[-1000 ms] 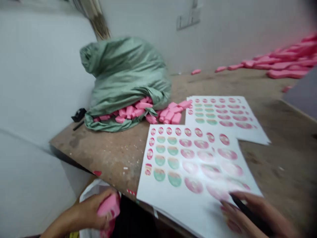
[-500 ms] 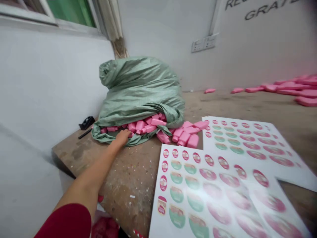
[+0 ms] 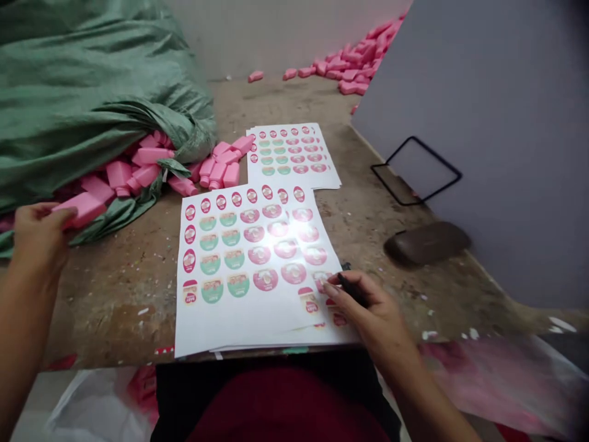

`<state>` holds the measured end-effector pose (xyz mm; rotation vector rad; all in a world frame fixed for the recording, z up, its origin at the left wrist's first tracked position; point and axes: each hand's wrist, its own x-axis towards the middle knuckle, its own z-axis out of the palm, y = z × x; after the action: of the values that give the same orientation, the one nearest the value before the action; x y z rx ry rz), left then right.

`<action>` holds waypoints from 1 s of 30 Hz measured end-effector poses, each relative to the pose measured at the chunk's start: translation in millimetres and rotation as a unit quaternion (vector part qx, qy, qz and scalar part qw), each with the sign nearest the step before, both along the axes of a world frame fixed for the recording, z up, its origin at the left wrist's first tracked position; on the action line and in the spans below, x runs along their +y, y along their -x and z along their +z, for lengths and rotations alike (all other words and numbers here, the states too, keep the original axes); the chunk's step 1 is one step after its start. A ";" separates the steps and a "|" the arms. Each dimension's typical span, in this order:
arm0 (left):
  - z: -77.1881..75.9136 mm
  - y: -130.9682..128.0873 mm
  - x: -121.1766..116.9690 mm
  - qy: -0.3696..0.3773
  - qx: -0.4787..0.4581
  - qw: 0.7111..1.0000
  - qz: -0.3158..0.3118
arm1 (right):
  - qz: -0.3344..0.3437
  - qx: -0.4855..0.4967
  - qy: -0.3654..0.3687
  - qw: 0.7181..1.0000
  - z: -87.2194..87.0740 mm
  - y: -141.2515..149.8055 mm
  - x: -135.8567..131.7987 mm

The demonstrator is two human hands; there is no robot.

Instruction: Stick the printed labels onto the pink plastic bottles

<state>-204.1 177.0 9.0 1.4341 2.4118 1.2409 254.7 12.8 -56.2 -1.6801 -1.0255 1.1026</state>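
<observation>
At the left, my left hand [image 3: 39, 236] is closed around one end of a pink plastic bottle [image 3: 83, 207], at the mouth of a green sack [image 3: 151, 116]. More pink bottles [image 3: 118, 177] spill from the sack. My right hand [image 3: 375, 313] is closed on a slim black pen-like tool [image 3: 352, 290] over the lower right of a sticker sheet [image 3: 239, 328]. Its thumb and fingertip meet at a pink label; whether the label is lifted between them, I cannot tell. Pink and green labels are printed in rows on the sheet.
Behind lies a second stack of sticker sheets [image 3: 294, 181], with loose bottles [image 3: 225, 166] beside it. A brown case [image 3: 427, 244] and a black wire frame [image 3: 416, 172] sit at the right by a grey panel [image 3: 497, 135]. Pink bottles form a heap [image 3: 363, 61] at the back.
My view has swung right and down, bringing my right hand with the black tool into sight. The left hand, earlier reaching into the sack's mouth, now has a pink bottle out in its fingers.
</observation>
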 end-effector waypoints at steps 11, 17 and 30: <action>-19.1 -174.9 -137.9 0.193 0.024 0.904 -0.381 | 0.225 -0.299 -0.045 0.926 16.1 -16.0 2.6; -10.5 -253.1 -122.7 0.215 -0.439 0.786 -0.378 | 0.235 -0.378 -0.120 0.887 13.2 -16.6 0.6; -40.3 -278.8 -107.4 0.218 -0.681 0.632 -0.299 | 0.243 -0.429 -0.173 0.853 12.3 -9.9 0.6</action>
<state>74.6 69.6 -31.3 0.5325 0.9079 0.8450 264.6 13.4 -44.0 -1.6483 -2.1655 0.3381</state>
